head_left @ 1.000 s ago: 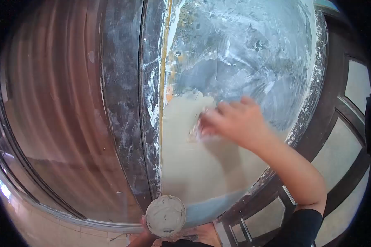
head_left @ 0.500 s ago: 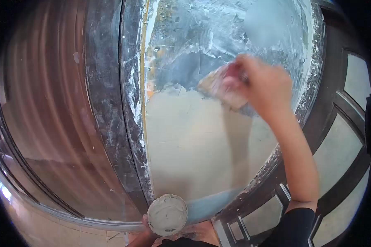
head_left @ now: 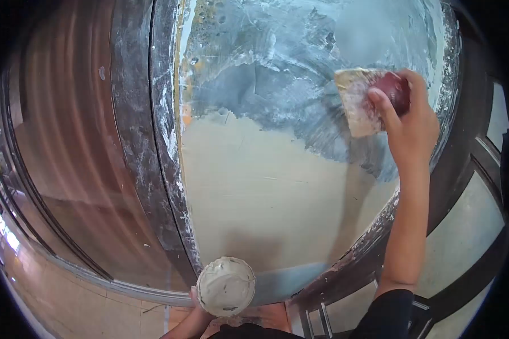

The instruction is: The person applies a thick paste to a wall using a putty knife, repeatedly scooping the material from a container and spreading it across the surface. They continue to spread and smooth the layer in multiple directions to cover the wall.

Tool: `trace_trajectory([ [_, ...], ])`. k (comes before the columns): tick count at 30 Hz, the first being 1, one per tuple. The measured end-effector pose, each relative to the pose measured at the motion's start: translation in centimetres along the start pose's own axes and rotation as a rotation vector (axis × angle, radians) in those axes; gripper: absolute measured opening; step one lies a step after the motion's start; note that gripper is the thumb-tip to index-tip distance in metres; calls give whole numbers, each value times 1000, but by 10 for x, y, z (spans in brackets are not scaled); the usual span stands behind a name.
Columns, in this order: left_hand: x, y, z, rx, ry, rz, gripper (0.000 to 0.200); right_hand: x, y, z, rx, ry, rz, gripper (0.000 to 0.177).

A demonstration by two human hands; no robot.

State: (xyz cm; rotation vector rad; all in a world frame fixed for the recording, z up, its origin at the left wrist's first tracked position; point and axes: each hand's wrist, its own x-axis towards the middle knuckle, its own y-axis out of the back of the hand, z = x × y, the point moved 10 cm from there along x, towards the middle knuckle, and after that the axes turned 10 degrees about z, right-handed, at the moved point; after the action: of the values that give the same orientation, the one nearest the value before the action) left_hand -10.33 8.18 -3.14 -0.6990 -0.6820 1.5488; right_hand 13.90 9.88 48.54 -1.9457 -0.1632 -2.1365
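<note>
My right hand (head_left: 413, 127) has swung to the upper right since the earlier frame, fist closed round the putty knife (head_left: 357, 104), blade on the blue wall panel (head_left: 277, 68). My left hand (head_left: 189, 323) cups the putty tub (head_left: 226, 285), bottom centre. Dark jamb (head_left: 133, 141), brown door (head_left: 56, 147) at left.

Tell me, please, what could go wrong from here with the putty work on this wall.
1. The putty knife in the right hand works close to the dark frame on the right, so a long stroke could smear putty onto it.
2. The bowl of putty is heaped full and rests on the left hand at the low edge of the view, so it could tip unwatched.
</note>
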Motion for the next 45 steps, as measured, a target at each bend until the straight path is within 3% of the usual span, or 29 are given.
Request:
trace_trajectory([
  [2,5,-12,11,-11,-77,26,103,-28,14,9,247,-51,76,50],
  [4,8,-40,25,-52,-176,-113,102,-86,6,15,565,-298,-52,50],
  [6,10,-59,33,-81,-193,-101,104,-153,-4,5,885,-385,-145,47],
  [8,13,-71,39,-103,-225,-96,105,-210,-15,-12,988,-354,-404,45],
  [10,14,-82,46,-103,-278,-133,112,-264,-29,-15,992,-637,-870,44],
  [13,14,-100,49,-125,-284,-142,118,-309,-34,-10,1080,-757,-967,39],
  [19,13,-128,38,-107,-321,-231,122,-280,-23,-3,941,-492,-842,22],
  [20,12,-130,35,-39,-347,-203,115,-277,-23,0,944,-493,-843,22],
  [22,11,-134,28,96,-396,-149,102,-263,-9,-6,910,-220,-747,15],
  [23,-1,-159,38,-46,-534,-430,83,-266,-8,-2,911,-221,-749,15],
  [24,-2,-158,30,-48,-538,-424,83,-269,-8,8,900,-249,-728,14],
  [26,8,-138,-1,-73,-341,-311,121,-272,-7,18,888,-275,-708,13],
  [27,15,-128,-15,-75,-343,-309,121,-273,-4,18,868,-233,-709,15],
  [29,43,-89,-52,-40,-247,-56,124,-275,-1,19,850,-190,-710,17],
  [30,43,-98,-49,-40,-247,-55,124,-276,-1,19,883,-216,-718,19],
  [32,48,-95,-67,-127,103,245,135,-279,1,18,915,-243,-724,20],
  [33,49,-103,-65,-124,104,245,135,-281,3,16,951,-252,-715,17],
  [38,31,-171,4,114,-622,-106,131,-283,4,8,911,-237,-749,14],
  [42,-18,-211,26,301,-1180,-415,127,-277,5,2,843,-222,-722,16],
  [43,75,-62,-75,175,-595,-112,125,-270,9,0,835,-197,-666,18],
  [45,69,-75,-66,170,-559,-125,124,-263,13,-6,809,-128,-620,20],
])
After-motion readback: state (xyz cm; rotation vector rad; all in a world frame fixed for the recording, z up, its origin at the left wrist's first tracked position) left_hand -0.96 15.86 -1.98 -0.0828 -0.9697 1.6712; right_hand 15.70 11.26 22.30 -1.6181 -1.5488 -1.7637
